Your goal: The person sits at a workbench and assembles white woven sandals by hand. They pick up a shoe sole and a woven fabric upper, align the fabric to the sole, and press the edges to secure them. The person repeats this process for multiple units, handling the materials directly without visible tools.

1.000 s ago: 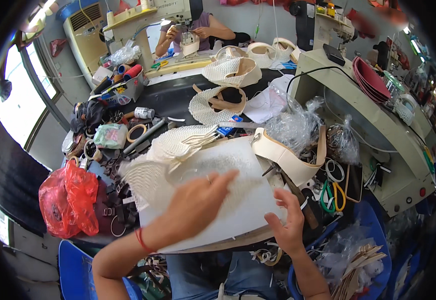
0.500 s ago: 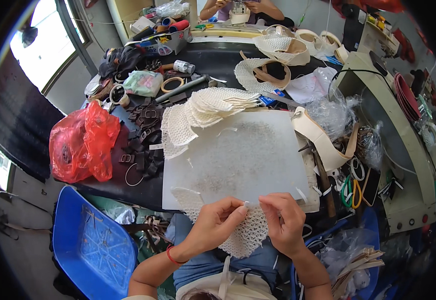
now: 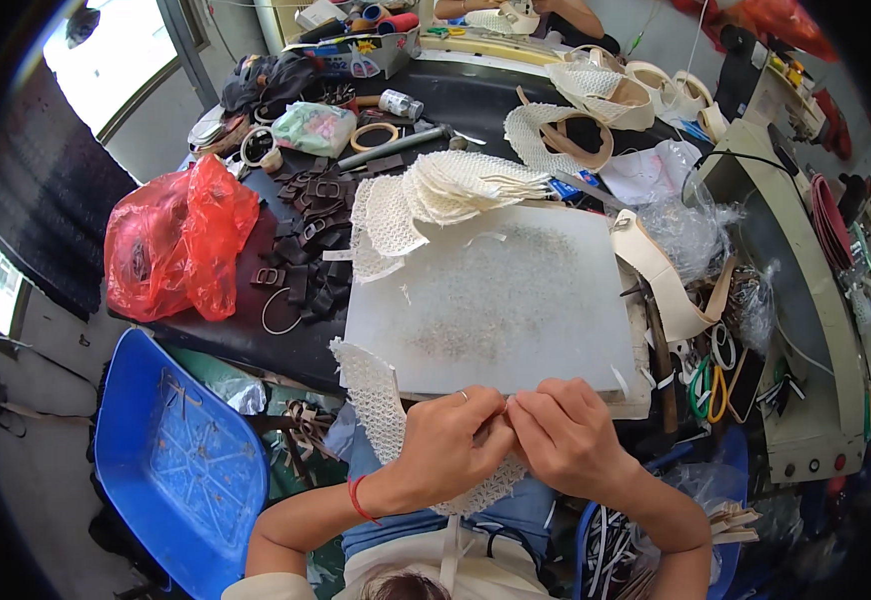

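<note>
At the far left, a blue bin (image 3: 181,470) stands below the table edge, and above it a red plastic bag (image 3: 181,245) sits on the dark tabletop. Next come dark buckled straps (image 3: 308,230) in a loose heap, just beside a stack of woven cream pieces (image 3: 456,195) that overlaps the far left part of a white board (image 3: 546,300). One loose woven panel (image 3: 374,400) is the thing being worked: its narrow end reaches over the board's near left corner, and the rest hangs above the person's lap, partly hidden by the hands. The left hand (image 3: 451,445) has its fingers curled in, seemingly pinching the panel's upper edge; the right hand (image 3: 566,440) is closed too, its fingertips meeting the left's, though whether it grips the panel or some small bit at its edge cannot be told. The step in hand looks like fine fingertip work along that edge. The next move probably calls for a steady left pinch while the right fingers work the edge, without stretching the weave. Farther right lie a hammer (image 3: 662,370), a curved cream band (image 3: 659,275) and green-and-orange scissors (image 3: 711,390), all untouched.
</note>
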### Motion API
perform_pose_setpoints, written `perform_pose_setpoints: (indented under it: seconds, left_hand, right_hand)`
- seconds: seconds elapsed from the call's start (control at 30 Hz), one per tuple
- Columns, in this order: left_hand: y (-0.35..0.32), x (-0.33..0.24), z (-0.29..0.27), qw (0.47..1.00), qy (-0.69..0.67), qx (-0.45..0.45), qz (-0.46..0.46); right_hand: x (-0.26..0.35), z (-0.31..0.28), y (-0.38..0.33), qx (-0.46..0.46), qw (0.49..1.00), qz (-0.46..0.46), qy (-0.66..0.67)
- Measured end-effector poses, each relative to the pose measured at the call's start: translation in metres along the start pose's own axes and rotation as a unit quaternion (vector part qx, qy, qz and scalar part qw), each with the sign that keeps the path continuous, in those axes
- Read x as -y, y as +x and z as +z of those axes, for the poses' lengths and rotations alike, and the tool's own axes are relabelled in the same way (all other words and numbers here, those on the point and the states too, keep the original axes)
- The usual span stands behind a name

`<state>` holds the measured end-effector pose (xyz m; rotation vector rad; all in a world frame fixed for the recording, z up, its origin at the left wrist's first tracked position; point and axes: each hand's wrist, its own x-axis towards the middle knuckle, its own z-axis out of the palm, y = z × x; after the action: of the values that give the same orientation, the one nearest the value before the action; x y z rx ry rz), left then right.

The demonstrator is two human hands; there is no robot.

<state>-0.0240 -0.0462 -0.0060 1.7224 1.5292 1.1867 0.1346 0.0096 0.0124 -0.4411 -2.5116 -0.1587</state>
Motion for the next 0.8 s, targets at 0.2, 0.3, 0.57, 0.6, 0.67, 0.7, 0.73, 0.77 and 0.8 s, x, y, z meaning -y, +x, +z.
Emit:
perform_pose_setpoints:
  seconds: [0.2, 0.3, 0.57, 0.6, 0.67, 0.7, 0.73, 0.77, 0.8]
  left_hand:
    - [-0.001, 0.0, -0.006, 0.985, -0.148, 0.037, -0.085]
    - [0.0, 0.008, -0.001, 0.959, -0.253, 0.036, -0.122]
    - [-0.005, 0.017, -0.006, 0.934, -0.314, -0.023, -0.169]
    - [-0.004, 0.016, -0.008, 0.953, -0.266, -0.037, -0.138]
    - [-0.004, 0.015, -0.011, 0.981, -0.163, -0.072, -0.08]
    - [-0.003, 0.013, -0.013, 0.983, -0.148, -0.082, -0.072]
    - [-0.001, 0.008, -0.012, 0.985, -0.134, -0.085, -0.064]
    - [0.001, 0.005, -0.009, 0.987, -0.124, -0.087, -0.054]
    - [0.002, 0.004, -0.006, 0.98, -0.154, -0.108, -0.061]
  right_hand:
    - [0.012, 0.027, -0.013, -0.145, 0.963, 0.154, 0.169]
    - [0.014, 0.032, -0.012, -0.184, 0.899, 0.275, 0.288]
    - [0.004, 0.035, -0.044, -0.268, 0.844, 0.451, 0.113]
    - [0.002, 0.027, -0.055, -0.25, 0.827, 0.49, 0.117]
    - [0.002, 0.007, -0.075, -0.185, 0.806, 0.548, 0.123]
    - [0.005, -0.005, -0.078, -0.117, 0.819, 0.549, 0.123]
    - [0.01, -0.008, -0.081, -0.133, 0.8, 0.547, 0.208]
    - [0.016, -0.012, -0.078, -0.147, 0.775, 0.544, 0.286]
    - [0.027, -0.011, -0.066, -0.165, 0.752, 0.528, 0.358]
